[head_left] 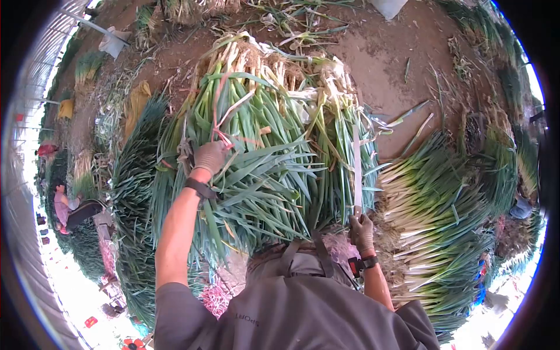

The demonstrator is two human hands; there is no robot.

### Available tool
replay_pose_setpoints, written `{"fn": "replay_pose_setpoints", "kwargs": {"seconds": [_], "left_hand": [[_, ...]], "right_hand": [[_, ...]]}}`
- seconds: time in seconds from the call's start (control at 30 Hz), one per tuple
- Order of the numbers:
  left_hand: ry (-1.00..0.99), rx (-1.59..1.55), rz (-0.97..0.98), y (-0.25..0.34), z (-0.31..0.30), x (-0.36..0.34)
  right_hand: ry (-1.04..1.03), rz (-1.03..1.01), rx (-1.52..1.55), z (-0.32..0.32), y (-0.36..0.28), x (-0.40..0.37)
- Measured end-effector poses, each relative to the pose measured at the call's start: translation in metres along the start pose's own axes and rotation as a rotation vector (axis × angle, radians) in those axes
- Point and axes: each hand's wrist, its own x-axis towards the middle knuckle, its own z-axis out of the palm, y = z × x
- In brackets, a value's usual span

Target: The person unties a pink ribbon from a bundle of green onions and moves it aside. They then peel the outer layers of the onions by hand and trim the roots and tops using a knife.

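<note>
Left hand [210, 156]: gloved, fingers curled tight around a pink string [217, 116]. The string runs from the fist away from the body, across the top of the bundle of green onions [274, 163]. The fist rests on the bundle's leaves. A dark strap [201, 188] circles the wrist just behind the grip.

Right hand [361, 232]: gloved, closed around the handle of a long knife [356, 169]. The pale blade points straight out from the fist, away from the body, and lies along the bundle's edge on that hand's side, against the leaves. A dark band with a red patch [359, 263] sits on the wrist behind the grip.

Bundle: large and lying lengthwise between the two hands. Its green leaf tips are toward the body. The white shanks and pale, earthy roots [262, 58] are at the end far beyond both fists. The hands are well apart, with the whole width of the bundle between them.

Outside the knife hand: a second heap of green onions [443, 204] lies near the blade, white stems toward it. I cannot tell whether the two touch.

Outside the string hand: a dark green pile of leaves [137, 175] sits just beside the bundle.

Beyond the roots: bare brown earth [385, 52] strewn with loose trimmings.

Far out past the string hand: another person [61, 201] is low among more piles, too small to tell more.
</note>
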Motion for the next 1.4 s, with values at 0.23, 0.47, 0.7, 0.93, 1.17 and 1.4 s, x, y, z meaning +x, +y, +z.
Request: {"fn": "replay_pose_setpoints", "kwargs": {"seconds": [0.23,0.47,0.7,0.93,1.17,1.4], "left_hand": [[0.263,-1.445,0.04,-0.055,-0.148,-0.091],[1.063,-0.336,0.128,-0.086,-0.428,-0.22],[0.871,-0.298,-0.409,-0.103,-0.469,-0.292],[1.51,-0.321,-0.586,-0.118,-0.409,-0.441],[1.704,-0.562,-0.65,-0.156,-0.282,-0.494],[1.829,-0.703,-0.812,-0.174,-0.1,-0.609]], "right_hand": [[-0.031,-0.039,0.111,-0.007,0.019,0.018],[-0.103,-0.061,0.172,0.002,0.012,0.045],[-0.238,-0.15,0.085,0.019,-0.026,0.052],[-0.529,-0.324,0.055,0.026,-0.041,0.078],[-0.277,-0.434,-0.229,0.003,-0.048,0.092],[-0.331,-0.324,-0.222,0.021,-0.046,0.043]]}}
